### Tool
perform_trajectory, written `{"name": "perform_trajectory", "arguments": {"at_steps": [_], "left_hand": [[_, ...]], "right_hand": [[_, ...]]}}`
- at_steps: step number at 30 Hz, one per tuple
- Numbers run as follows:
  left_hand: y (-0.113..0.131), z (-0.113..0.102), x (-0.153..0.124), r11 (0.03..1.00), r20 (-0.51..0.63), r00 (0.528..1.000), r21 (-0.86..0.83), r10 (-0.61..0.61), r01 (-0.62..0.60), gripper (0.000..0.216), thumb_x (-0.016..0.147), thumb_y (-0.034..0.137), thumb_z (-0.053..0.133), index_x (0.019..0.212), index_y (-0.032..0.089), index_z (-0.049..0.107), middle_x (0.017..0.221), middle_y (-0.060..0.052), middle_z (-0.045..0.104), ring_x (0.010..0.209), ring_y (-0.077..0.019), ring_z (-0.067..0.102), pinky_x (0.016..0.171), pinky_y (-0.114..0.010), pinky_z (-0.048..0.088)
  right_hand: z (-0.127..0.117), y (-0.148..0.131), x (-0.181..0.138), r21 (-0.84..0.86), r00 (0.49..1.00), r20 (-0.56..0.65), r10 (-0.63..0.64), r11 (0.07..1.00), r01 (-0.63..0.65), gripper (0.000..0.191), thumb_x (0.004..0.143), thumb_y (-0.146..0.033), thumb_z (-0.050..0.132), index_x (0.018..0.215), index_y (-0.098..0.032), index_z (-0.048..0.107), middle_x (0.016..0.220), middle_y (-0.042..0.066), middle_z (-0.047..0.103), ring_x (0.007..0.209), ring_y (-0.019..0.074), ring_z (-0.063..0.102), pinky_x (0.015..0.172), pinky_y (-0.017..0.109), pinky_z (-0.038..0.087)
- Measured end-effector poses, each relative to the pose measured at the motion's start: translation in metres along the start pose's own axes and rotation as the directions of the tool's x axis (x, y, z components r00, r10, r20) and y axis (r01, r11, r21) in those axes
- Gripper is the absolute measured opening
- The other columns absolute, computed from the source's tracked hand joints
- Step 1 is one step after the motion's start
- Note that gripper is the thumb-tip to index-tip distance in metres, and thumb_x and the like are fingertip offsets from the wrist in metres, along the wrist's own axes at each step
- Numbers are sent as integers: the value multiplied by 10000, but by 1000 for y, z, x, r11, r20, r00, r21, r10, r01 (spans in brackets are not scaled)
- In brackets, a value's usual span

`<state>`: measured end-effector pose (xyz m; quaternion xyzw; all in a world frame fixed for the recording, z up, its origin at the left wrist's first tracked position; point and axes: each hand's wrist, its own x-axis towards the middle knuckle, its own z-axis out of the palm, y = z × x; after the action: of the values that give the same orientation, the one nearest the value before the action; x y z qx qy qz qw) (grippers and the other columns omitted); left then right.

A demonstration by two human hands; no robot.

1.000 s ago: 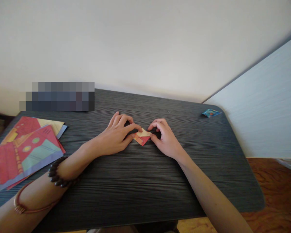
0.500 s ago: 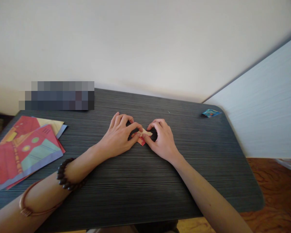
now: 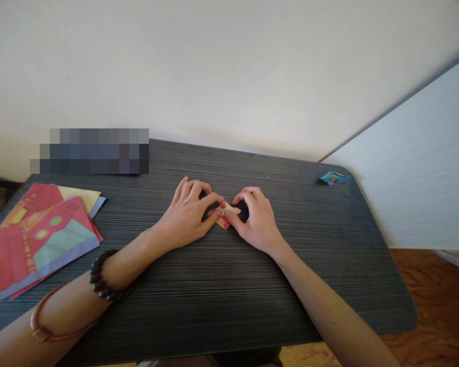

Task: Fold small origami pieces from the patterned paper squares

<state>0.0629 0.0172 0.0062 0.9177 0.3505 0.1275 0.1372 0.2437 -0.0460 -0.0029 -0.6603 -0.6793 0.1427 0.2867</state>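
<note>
A small piece of folded paper [image 3: 225, 222], red and cream, lies on the dark table between my two hands. My left hand [image 3: 192, 209] grips its left side, thumb at the near edge and index finger at the top. On the other side, my right hand [image 3: 255, 219] has its thumb pressed on the paper and its index finger curled near the upper right corner. The fingers partly cover the paper, so its exact folds are hard to make out.
Several sheets of colourful printed paper [image 3: 61, 234] are piled at the table's left. A small blue folded paper piece [image 3: 333, 178] sits at the far right corner. Behind the sheets is a pixelated patch. A wall [image 3: 229, 76] borders the back, and a pale panel [image 3: 421, 163] the right.
</note>
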Motion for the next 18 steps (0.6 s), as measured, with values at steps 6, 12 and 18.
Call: {"name": "perform_trajectory", "arguments": {"at_steps": [6,12,18], "left_hand": [[0,0,0,1000,8,1000,-19,-3,4,264,886,391,452,1068,269,598,1040,-45,444,1094,-235,404,1104,-587,125],[-2,-1,1,1000,25,1000,-9,-1,1,266,886,380,449,1078,271,598,1046,-49,440,1100,-238,396,1102,-582,131],[-3,-4,0,999,46,999,-36,15,-13,269,886,350,447,1108,291,587,1044,-42,435,1104,-228,398,1109,-573,121]], "right_hand": [[2,-1,2,-12,1000,5,25,1000,-25,220,740,-353,656,890,-229,554,1000,55,538,950,237,535,840,420,425],[-2,4,4,89,998,45,37,995,-41,179,744,-213,608,910,-236,545,1031,45,519,981,216,525,836,397,442],[-9,11,5,184,996,83,21,982,-36,213,747,-122,557,929,-230,535,1039,36,503,802,148,513,774,330,469]]}}
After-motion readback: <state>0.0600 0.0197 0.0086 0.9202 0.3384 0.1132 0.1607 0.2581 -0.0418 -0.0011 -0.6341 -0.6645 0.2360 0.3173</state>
